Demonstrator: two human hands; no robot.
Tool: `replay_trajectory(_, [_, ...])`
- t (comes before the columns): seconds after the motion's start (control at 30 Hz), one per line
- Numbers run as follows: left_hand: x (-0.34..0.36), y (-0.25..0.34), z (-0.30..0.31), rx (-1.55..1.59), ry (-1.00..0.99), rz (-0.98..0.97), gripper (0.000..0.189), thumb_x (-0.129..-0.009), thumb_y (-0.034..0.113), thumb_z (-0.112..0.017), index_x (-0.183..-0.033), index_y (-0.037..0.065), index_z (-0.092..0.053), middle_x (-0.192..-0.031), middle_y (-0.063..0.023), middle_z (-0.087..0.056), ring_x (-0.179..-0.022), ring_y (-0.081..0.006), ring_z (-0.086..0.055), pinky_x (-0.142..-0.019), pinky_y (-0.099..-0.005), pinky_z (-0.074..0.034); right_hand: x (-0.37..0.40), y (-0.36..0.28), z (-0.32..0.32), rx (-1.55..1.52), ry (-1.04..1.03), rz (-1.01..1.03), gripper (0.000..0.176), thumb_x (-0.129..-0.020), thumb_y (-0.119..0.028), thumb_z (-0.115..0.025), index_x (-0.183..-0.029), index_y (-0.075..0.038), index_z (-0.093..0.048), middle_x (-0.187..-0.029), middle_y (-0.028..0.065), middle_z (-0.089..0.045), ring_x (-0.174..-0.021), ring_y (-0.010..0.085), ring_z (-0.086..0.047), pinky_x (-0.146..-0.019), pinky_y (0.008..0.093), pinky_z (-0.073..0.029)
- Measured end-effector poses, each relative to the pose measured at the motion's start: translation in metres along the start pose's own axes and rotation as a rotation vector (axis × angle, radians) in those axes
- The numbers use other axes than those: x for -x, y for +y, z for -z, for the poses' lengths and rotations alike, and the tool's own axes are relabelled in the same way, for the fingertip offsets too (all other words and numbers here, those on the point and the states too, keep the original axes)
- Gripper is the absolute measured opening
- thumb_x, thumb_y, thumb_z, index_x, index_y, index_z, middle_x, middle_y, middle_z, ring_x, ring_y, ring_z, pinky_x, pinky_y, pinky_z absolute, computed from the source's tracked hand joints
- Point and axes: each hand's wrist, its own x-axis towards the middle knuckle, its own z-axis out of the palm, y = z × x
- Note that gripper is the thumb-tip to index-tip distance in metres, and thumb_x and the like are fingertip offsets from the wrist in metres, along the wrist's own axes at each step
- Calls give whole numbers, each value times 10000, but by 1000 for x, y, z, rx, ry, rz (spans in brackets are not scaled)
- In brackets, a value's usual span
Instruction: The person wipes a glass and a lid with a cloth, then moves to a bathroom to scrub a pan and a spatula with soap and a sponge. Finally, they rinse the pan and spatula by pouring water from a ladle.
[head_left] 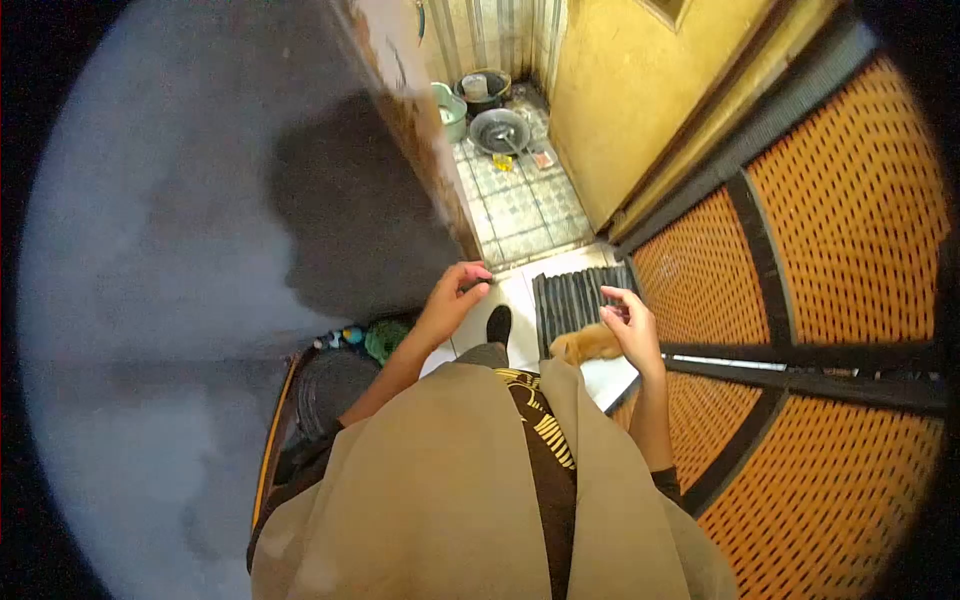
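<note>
The person stands looking straight down, both arms out in front of a tan coat (440,480).

R hand (632,325): fingers loosely bent, palm partly turned in, nothing seen in it, so it is slack and empty as far as the view shows. The orange furry thing (585,345) lies just below and to the inner side of this hand, right by the wrist. Whether they touch can't be told. It is too blurred to say more than fur and colour. It sits at the near edge of a ridged black mat (573,298), w/ the R fingertips over the mat's right side.

L hand (455,300): raised at about the same height, well apart from the furry thing, fingers curled toward the thumb. Can't tell if it pinches sth small or is just half closed. Below and btw the hands, a black-socked foot (498,325) rests on white floor beside the mat.

On the right is an orange mesh panel (850,220) w/ dark bars. Farther ahead, on the patterned tile floor (525,205), are a metal bowl (499,130), a green bucket (451,110) and a dark pot (484,88), all close together. A grey wall (150,250) fills the left.
</note>
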Motion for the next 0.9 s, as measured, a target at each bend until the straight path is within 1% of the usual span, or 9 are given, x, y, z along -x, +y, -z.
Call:
replay_trajectory(0.1, [-48, 13, 4, 27, -60, -36, 189, -756, 125, -546, -935, 80, -503, -1123, -75, -419, -994, -166, -420, -812, -289, -325, -61, -26, -3, 64, -37, 45, 310, -703, -104, -553, -1000, -25, -511, -911, 101, -531, -771, 165, -527, -680, 253, -416])
replay_trajectory(0.17, [-88, 24, 3, 65, -88, -43, 187, -750, 113, -545, -927, 70, -506, -1093, -70, -433, -983, -153, -421, -824, -295, -332, -102, -45, -7, 30, -39, 125, 289, -710, -82, -554, -990, -20, -521, -880, 58, -536, -734, 115, -512, -661, 233, -420])
replay_trajectory(0.23, [-125, 23, 4, 56, -140, -89, 186, -743, 93, -539, -923, 61, -505, -1079, -72, -441, -977, -153, -425, -834, -294, -333, -140, -60, -13, 72, -28, 179, 297, -702, -86, -558, -987, -17, -519, -895, 83, -530, -755, 144, -520, -673, 257, -423])
replay_trajectory(0.33, [-166, 20, -4, 182, -115, -57, 181, -738, 52, -527, -917, 46, -504, -1075, -80, -446, -971, -159, -432, -832, -291, -341, -185, -73, -15, 165, -87, 238, 311, -684, -134, -569, -977, -41, -521, -877, 131, -525, -771, 247, -526, -697, 315, -422])
replay_trajectory(0.5, [-215, 19, -19, 376, 176, 92, 261, -730, 22, -517, -975, 59, -432, -1136, -128, -401, -1037, -203, -394, -868, -320, -323, -267, -58, -11, 142, -264, 217, 304, -696, -141, -564, -982, -47, -521, -893, 126, -527, -787, 243, -528, -703, 317, -417])
replay_trajectory(0.57, [-234, 7, -24, 298, 430, -7, 251, -729, 16, -515, -962, 61, -436, -1150, -131, -392, -1056, -219, -382, -871, -321, -318, -308, -55, -6, 167, -293, 261, 303, -704, -105, -555, -998, -44, -514, -878, 106, -521, -775, 199, -519, -693, 293, -417])
replay_trajectory(0.7, [-284, 7, -18, 271, 697, -26, 277, -712, 2, -524, -967, 63, -433, -1143, -132, -403, -1057, -236, -379, -875, -323, -302, -389, -59, 11, 238, -405, 306, 298, -700, -134, -560, -987, -62, -519, -909, 124, -524, -780, 241, -525, -706, 319, -414])
replay_trajectory(0.77, [-313, 13, -9, 272, 784, 8, 277, -710, 6, -526, -967, 63, -439, -1136, -120, -409, -1047, -243, -382, -867, -329, -313, -424, -60, 26, 236, -482, 334, 295, -701, -135, -562, -985, -67, -518, -923, 120, -524, -780, 236, -524, -701, 315, -417])
replay_trajectory(0.9, [-377, 18, 9, 193, 833, 17, 278, -712, 49, -538, -973, 62, -446, -1111, -126, -422, -1018, -250, -402, -858, -345, -323, -496, -43, 56, 251, -455, 311, 292, -695, -134, -570, -974, -63, -518, -927, 119, -527, -769, 223, -523, -695, 313, -420])
